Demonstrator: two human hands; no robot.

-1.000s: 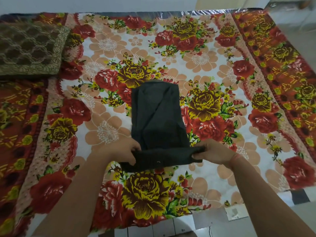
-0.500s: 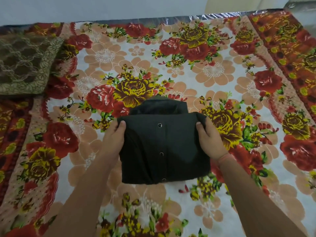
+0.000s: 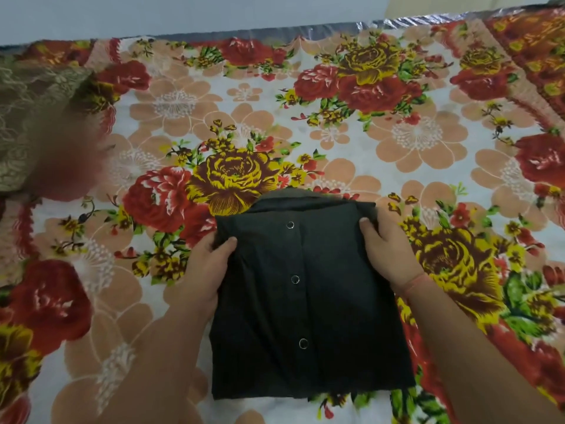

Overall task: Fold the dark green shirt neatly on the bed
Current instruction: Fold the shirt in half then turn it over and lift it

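Bed (image 3: 397, 142) with flower sheet, pale wall (image 3: 183, 13) behind.
Shirt (image 3: 336, 301) folded into small square, flat on bed.
Left hand (image 3: 208, 270) pinches top left corner: thumb on top, fingers curled round edge.
Right hand (image 3: 388, 255) grips top right edge, thumb on top, fingers tucked behind.
Guess: shirt soft, light, floppy. Folds may slip open if lifted by one corner.
Best hold: both side edges, right where fingers sit.
Count: one shirt, three snaps (image 3: 295, 279) in row between thumbs, two hands, one lace cloth (image 3: 24, 96) far left of left fingers.
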